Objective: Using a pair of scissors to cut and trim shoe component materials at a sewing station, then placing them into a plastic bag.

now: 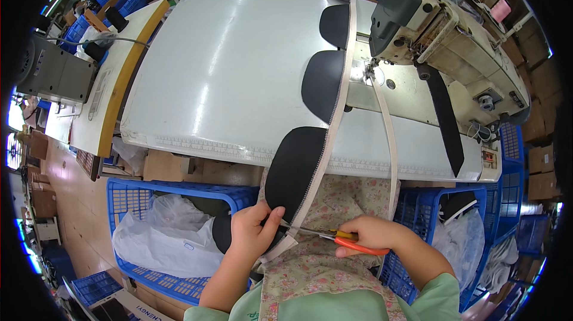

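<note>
My right hand (371, 234) is closed around the orange-handled scissors (362, 247), whose blades reach left to the pale tape (330, 148). The tape runs from the far side of the table down to my lap, with black rounded pieces (296, 169) joined along its left edge by a line of stitching. Close to the blade tips, my left hand (255, 230) pinches the edge of a lower black piece. Whether the blades are apart or together on the tape I cannot tell. A second narrow pale strip (388, 124) hangs from the sewing machine's needle area.
Ahead to the right stands a sewing machine (453, 40) on a white table (197, 82), a black strap (446, 124) hanging from it. Blue crates (179, 187) with plastic-bagged goods flank my lap. Another machine (54, 70) and a yellow-edged table (113, 82) are at the left.
</note>
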{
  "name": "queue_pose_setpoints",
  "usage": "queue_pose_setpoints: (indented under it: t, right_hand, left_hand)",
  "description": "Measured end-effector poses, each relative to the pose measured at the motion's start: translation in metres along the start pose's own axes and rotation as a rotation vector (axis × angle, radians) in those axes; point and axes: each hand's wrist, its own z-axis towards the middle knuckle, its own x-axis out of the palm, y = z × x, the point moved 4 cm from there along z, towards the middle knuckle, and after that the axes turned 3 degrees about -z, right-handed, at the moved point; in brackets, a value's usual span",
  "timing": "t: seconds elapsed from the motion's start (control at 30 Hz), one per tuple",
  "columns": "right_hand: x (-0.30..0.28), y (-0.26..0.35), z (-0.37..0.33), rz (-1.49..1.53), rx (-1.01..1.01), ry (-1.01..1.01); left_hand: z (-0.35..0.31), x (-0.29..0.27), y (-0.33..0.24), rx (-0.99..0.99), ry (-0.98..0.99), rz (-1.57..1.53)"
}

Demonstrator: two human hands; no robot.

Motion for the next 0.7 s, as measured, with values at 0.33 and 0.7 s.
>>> queue_pose_setpoints:
  t: [0.33,0.7]
  right_hand:
    - [-0.004,-0.011,0.0,0.157,-0.152,-0.239]
    - [0.014,0.036,0.08,0.765,-0.306,-0.734]
  left_hand:
    - [-0.013,-0.016,0.01,-0.095,0.006,-0.108]
    - [-0.033,-0.043,0.002,-0.013,0.076,-0.167]
